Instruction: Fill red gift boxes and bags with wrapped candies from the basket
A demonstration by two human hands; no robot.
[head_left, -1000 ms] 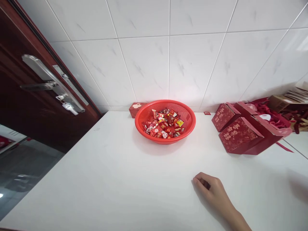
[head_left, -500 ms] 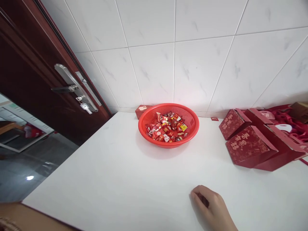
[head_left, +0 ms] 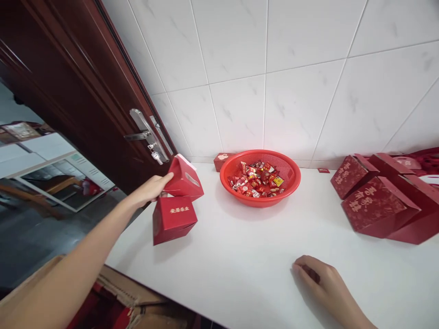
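Note:
On the left, my left hand (head_left: pixel 158 186) is closed on two red gift boxes. The upper box (head_left: pixel 185 183) has a sloped top and tilts beside my thumb. Below it hangs the lower box (head_left: pixel 175 212), with gold characters on one face. Some of my left fingers are hidden behind the boxes. My right hand (head_left: pixel 317 276) rests on the white table at the front right, fingers curled in toward the thumb, nothing visible in it. Beyond the hands, a red plastic basket (head_left: pixel 260 202) holds many wrapped candies (head_left: pixel 255 180).
Several dark red gift boxes (head_left: pixel 380 205) stand on the right of the table (head_left: pixel 240 265). A small red box (head_left: pixel 222 160) and a red packet (head_left: pixel 323 170) lie by the tiled wall. Under the left edge is an open cardboard carton (head_left: pixel 151 315). A door (head_left: pixel 85 91) stands at left.
My left hand has come into view from the left with two red gift boxes. The view has shifted left; my right hand keeps its curled pose on the table.

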